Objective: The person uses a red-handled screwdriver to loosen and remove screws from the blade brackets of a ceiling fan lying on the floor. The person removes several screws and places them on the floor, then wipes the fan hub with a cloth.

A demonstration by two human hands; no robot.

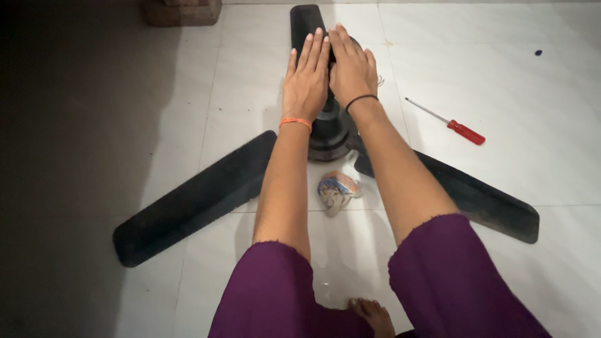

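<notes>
Black and dusty, a ceiling fan (330,134) lies on the white tile floor (513,94). Its round motor sits in the middle of the view. One blade (194,197) points out to about 8 o'clock, one blade (476,197) points to about 4 o'clock, and a third blade (303,22) points up to 12 o'clock.

Both hands are flat and open, with the fingers straight and close together. They grip nothing. The left hand (305,81) rests palm down on the top of the motor and the start of the 12 o'clock blade. It has an orange band at the wrist. The right hand (352,70) lies just beside it, touching it along the side, and has a thin black band at the wrist. Both arms come out of purple sleeves (451,281).

A screwdriver with a red handle (454,125) lies on the floor at about 3 o'clock from the motor, well apart from the hands. A small crumpled rag (337,189) lies near the motor at 6 o'clock, between the two arms. A bare foot (374,315) shows at the bottom.
</notes>
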